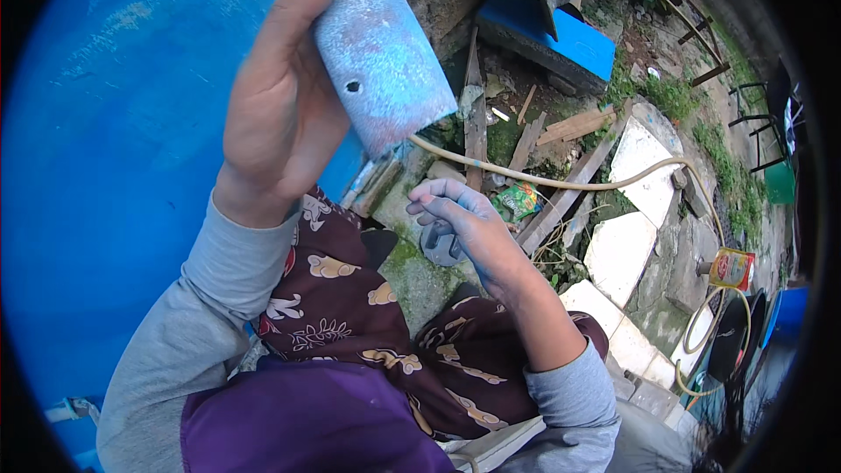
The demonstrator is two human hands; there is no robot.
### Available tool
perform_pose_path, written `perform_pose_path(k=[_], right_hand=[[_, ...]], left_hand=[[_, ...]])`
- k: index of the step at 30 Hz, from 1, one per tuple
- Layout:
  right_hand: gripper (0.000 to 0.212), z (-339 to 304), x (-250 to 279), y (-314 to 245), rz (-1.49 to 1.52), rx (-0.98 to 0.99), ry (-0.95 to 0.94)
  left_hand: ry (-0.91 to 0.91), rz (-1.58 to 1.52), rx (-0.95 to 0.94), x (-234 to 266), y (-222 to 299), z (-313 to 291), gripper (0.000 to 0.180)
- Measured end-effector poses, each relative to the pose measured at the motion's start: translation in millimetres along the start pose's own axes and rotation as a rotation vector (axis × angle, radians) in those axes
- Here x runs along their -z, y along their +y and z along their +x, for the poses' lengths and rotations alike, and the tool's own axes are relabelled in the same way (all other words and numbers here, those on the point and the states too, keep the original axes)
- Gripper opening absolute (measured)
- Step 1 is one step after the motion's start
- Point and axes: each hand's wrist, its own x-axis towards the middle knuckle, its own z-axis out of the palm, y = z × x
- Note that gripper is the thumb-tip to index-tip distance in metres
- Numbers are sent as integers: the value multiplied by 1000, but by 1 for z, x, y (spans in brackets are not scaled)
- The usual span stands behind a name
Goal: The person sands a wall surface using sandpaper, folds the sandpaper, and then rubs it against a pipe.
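Raised at the upper middle, my left hand (285,109) is closed round a short, rounded, pipe-like piece (385,52). Its rough surface is mottled pale blue and white, with one small dark hole near its lower left side. Lower and to the right, my right hand (464,215) is apart from the piece, its fingers curled in toward the thumb. Pale bluish dust coats those fingers. Whatever they may pinch is hidden. Just below that hand a grey round object (442,245) with a dark curved part rests on the ground.
A large blue surface (114,149) fills the left side. Beyond my hands a beige hose (561,182) crosses wood scraps (574,127) and white tile pieces (618,254). A green wrapper (517,201), a blue-topped block (552,35) and a red-yellow tin (731,269) lie farther off.
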Motion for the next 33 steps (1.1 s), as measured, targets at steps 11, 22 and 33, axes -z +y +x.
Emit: perform_pose_path(k=[11,22,33], right_hand=[[21,16,-12,33,-170,-135,-24],[28,12,-13,77,-619,-7,-219],[31,-4,6,67,-1423,347,-184]], left_hand=[[583,-634,182,60,-43,48,28],[546,-613,241,60,-42,54,36],[442,-445,223,74,-19,82,39]])
